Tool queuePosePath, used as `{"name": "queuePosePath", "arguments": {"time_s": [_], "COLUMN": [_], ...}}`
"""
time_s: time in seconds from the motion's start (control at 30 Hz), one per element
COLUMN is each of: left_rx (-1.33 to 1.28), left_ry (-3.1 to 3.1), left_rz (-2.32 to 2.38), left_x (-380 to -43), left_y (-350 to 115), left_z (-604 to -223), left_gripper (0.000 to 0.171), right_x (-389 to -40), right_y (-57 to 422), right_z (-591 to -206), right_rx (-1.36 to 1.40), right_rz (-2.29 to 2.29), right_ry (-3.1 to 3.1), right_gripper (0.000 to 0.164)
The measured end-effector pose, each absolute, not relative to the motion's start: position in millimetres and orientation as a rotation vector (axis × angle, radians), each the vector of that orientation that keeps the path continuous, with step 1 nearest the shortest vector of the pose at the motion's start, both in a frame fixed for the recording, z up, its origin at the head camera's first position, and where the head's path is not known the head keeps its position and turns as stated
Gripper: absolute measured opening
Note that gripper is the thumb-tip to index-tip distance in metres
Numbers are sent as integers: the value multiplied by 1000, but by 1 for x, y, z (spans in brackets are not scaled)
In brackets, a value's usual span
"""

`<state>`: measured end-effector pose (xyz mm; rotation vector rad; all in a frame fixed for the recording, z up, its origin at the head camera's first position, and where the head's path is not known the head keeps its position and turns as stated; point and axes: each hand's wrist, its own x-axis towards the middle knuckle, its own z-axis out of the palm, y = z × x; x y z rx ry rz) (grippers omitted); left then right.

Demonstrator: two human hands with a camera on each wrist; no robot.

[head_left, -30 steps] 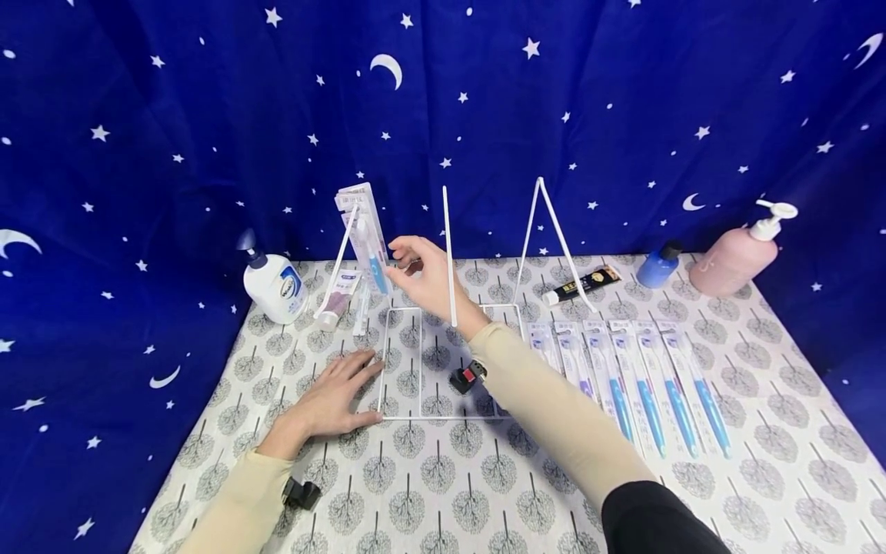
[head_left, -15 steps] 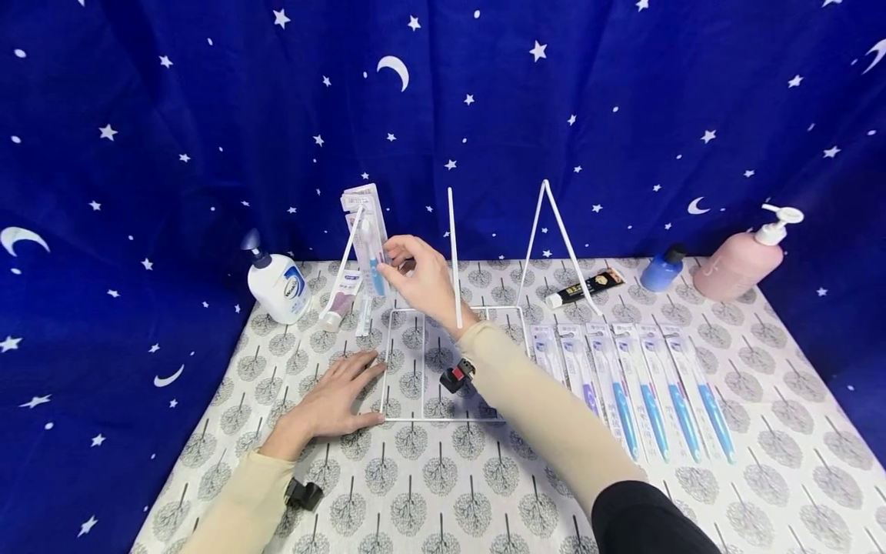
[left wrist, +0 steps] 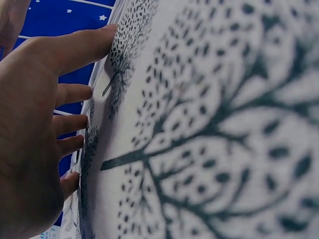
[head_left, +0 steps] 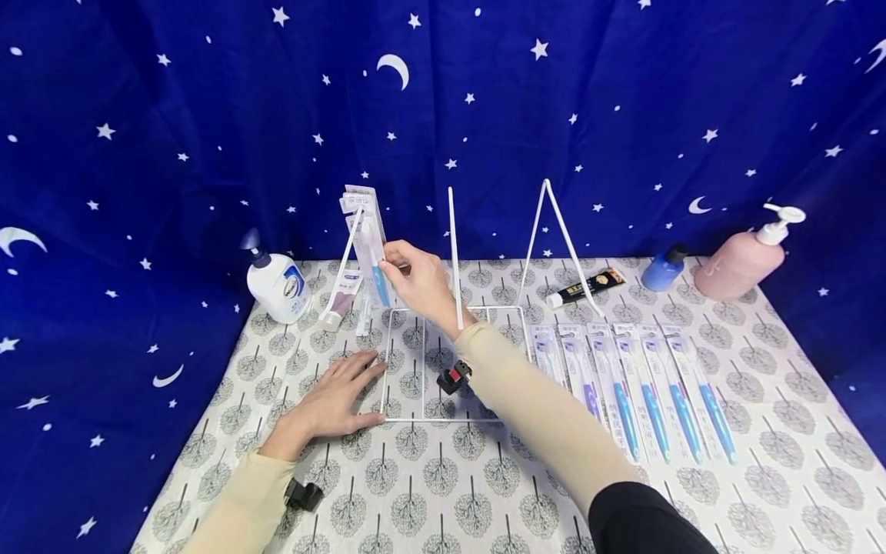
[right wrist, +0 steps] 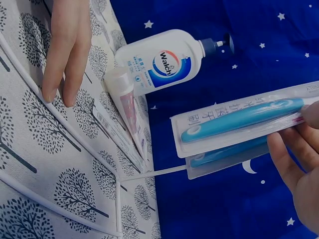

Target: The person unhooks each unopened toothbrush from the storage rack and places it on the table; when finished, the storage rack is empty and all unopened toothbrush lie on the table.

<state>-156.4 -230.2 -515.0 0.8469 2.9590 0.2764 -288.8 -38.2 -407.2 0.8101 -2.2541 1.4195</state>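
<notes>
In the head view, several packaged toothbrushes hang together at the top of the left arm of a white wire rack (head_left: 453, 261). My right hand (head_left: 417, 281) pinches the side edge of the front packaged toothbrush (head_left: 380, 283), which has a blue handle. The right wrist view shows thumb and fingers on that package (right wrist: 234, 123), with a second packaged toothbrush (right wrist: 224, 155) close behind it. My left hand (head_left: 332, 402) rests on the patterned tablecloth with fingers spread, fingertips right at the rack's base wire. From the left wrist, the hand (left wrist: 30, 124) holds nothing.
More packaged toothbrushes (head_left: 652, 404) lie in a row at right. A hand wash bottle (head_left: 277, 291) and purple-white toothpaste tube (head_left: 342, 298) stand left; a black toothpaste tube (head_left: 588, 286), blue bottle (head_left: 660, 272) and pink pump bottle (head_left: 737, 265) are at back right.
My right hand has closed in leftward from just beside the hanging toothbrushes and now pinches the front package. The left hand stays in place.
</notes>
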Motion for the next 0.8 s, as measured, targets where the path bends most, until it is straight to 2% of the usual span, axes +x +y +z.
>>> {"name": "queuePosePath", "arguments": {"time_s": [0.8], "left_rx": [900], "left_ry": [2989], "left_rz": [312], "left_x": [-156], "left_y": [-230], "left_z": [-513], "left_gripper": [84], "right_x": [-240], "right_y": [-24], "right_z": [-402], "right_rx": [1032], "right_rz": [1437], "right_ry": [-2109], "right_gripper": [16]}}
